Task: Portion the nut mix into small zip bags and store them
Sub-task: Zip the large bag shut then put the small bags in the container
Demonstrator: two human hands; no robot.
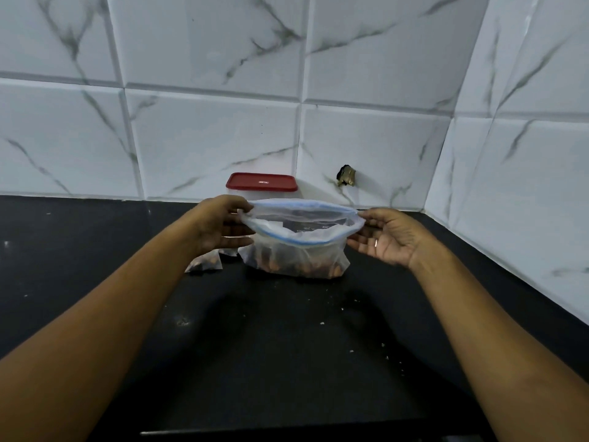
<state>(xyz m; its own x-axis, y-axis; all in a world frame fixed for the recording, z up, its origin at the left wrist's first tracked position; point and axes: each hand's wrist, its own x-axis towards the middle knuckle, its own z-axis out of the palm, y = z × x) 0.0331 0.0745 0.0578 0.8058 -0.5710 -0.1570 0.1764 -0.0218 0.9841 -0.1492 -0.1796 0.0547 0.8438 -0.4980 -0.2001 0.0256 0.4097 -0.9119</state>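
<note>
A large clear zip bag (296,253) with a blue seal strip stands on the black counter, its mouth spread wide and brown nut mix in its bottom. My left hand (220,224) pinches the left end of the bag's rim. My right hand (385,237) pinches the right end with thumb and forefinger, its other fingers spread, a ring on one finger. Small filled zip bags (204,264) lie on the counter under my left hand, partly hidden by it.
A clear container with a red lid (262,182) stands against the tiled wall behind the bag. A dark fitting (345,176) sticks out of the wall to its right. The black counter (287,346) carries scattered crumbs. A tiled side wall closes the right.
</note>
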